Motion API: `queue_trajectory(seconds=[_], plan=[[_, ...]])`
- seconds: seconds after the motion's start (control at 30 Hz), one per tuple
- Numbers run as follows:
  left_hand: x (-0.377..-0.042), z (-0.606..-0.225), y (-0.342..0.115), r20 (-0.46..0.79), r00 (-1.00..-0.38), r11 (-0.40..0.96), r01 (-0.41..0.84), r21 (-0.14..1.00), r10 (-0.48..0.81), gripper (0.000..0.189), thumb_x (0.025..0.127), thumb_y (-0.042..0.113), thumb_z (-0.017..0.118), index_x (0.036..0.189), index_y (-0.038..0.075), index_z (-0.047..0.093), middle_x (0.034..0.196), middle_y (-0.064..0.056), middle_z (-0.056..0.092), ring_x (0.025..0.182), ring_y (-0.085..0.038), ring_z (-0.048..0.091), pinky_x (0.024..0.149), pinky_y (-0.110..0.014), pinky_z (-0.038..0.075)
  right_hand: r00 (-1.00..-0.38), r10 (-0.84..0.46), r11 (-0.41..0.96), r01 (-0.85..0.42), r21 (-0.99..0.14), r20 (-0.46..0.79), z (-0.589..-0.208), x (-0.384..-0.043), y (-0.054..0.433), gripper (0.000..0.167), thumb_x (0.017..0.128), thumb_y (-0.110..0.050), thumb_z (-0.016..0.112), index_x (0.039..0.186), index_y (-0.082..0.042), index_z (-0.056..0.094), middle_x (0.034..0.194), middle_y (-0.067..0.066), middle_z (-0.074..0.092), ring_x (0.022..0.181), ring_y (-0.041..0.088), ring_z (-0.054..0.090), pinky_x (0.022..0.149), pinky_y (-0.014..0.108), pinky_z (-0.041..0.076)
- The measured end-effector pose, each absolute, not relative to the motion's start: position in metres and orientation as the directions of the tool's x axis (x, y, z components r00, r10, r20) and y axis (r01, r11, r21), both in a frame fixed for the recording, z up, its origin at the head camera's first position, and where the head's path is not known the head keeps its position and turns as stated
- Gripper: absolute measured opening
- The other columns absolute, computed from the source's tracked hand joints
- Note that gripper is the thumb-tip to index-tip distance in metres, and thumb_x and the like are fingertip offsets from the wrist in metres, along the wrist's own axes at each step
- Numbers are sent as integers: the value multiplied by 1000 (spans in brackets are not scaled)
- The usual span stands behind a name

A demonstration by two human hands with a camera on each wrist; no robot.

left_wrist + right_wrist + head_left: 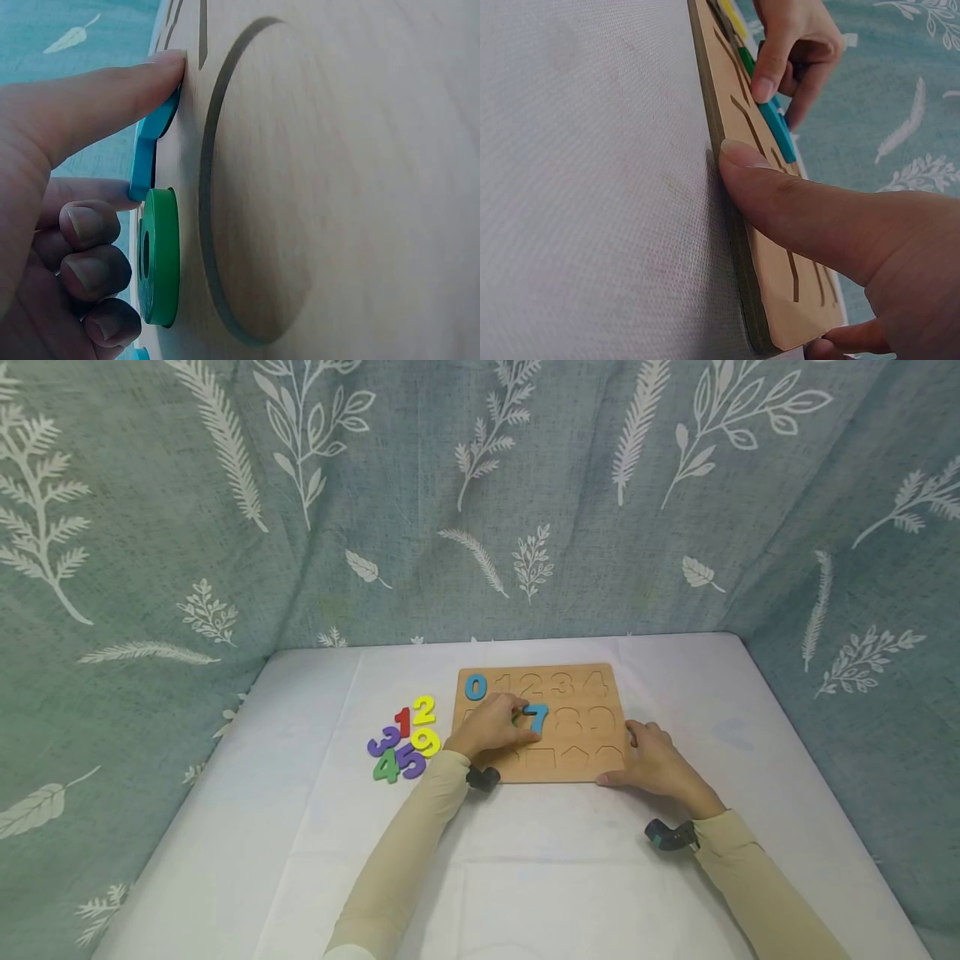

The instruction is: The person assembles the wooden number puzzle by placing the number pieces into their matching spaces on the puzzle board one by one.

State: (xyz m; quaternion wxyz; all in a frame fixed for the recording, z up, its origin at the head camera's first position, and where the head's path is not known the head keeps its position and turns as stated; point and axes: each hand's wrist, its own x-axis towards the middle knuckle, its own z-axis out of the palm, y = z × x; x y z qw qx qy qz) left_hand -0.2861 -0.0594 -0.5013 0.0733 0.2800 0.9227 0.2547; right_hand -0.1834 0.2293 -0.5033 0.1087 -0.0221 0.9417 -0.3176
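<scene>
My left hand (pixel 489 727) pinches a blue number 7 (pixel 537 720) between thumb and finger over the middle row of a wooden puzzle board (pixel 557 741). In the left wrist view the 7 lies close against the board surface, its far part covered by the thumb. A green rounded piece (pixel 166 255) sits beside it, near my curled fingers; the hand mostly hides it in the head view. My right hand (pixel 660 764) holds the board at its lower right corner, thumb on the front edge and fingers along the right side. A blue 0 (pixel 469 687) occupies the top left slot.
Left of the board lie loose numbers: a yellow 2 (pixel 424 720), red 1 (pixel 406 723), yellow 9 (pixel 435 747), purple 3 (pixel 392 737), purple 5 (pixel 415 771) and green 4 (pixel 389 771). A white cloth (pixel 540 893) covers the table; a leaf-patterned curtain (pixel 420 552) surrounds it.
</scene>
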Motion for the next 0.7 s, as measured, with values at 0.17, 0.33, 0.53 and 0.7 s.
queue_trajectory(seconds=[0.17,0.33,0.53,0.7], plan=[[-287,-501,-59,5,-827,716,490,497,562,56,83,43,87,123,6,74,69,6,30,60,-9,29,57,-24,25,-976,-108,800,28,-599,-189,-504,-184,230,122,70,-54,93,154,10,32,131,30,50,120,42,48,95,56,50],[-287,-501,-59,-11,-824,725,491,482,566,56,84,44,86,124,7,73,70,6,31,60,-9,29,57,-25,25,-977,-104,803,29,-595,-188,-505,-185,229,123,69,-54,93,155,10,32,132,31,50,120,42,48,96,57,50],[-287,-499,-59,-49,-819,734,483,477,572,62,85,45,84,131,5,70,70,6,34,60,-9,31,57,-25,26,-976,-108,801,26,-598,-187,-504,-184,229,122,70,-53,93,154,11,32,132,31,50,120,43,48,95,57,50],[-287,-498,-59,-64,-817,736,479,479,573,65,85,46,84,134,5,68,70,6,35,59,-9,31,57,-25,26,-976,-107,799,29,-600,-190,-503,-183,229,122,70,-52,93,154,11,32,132,31,50,120,43,48,95,57,50]])
